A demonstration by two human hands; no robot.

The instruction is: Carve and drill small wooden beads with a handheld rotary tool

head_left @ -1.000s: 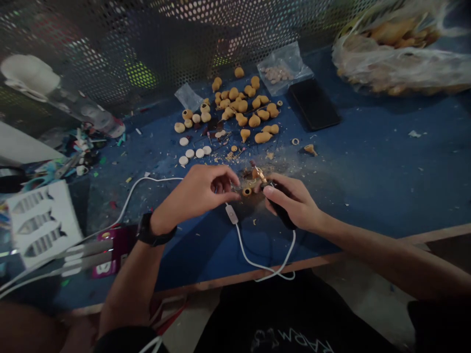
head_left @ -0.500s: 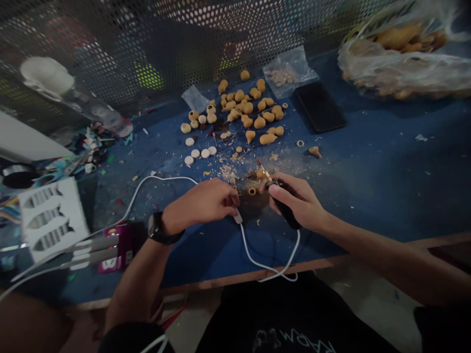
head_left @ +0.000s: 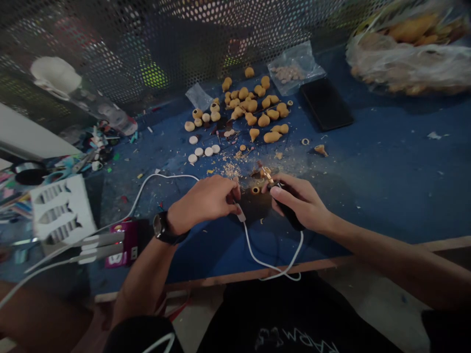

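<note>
Grip clamped: right hand (head_left: 299, 203) wraps a black rotary tool (head_left: 289, 213), bit (head_left: 265, 172) pointing forward-left; left hand's (head_left: 204, 203) grip unclear.

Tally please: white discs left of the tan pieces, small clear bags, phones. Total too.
White discs: 5
Small clear bags: 2
Phone: 1
Total: 8

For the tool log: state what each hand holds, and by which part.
The right hand grips the black rotary tool by its handle. The left hand is at the white cord switch; a hold cannot be told.
</note>
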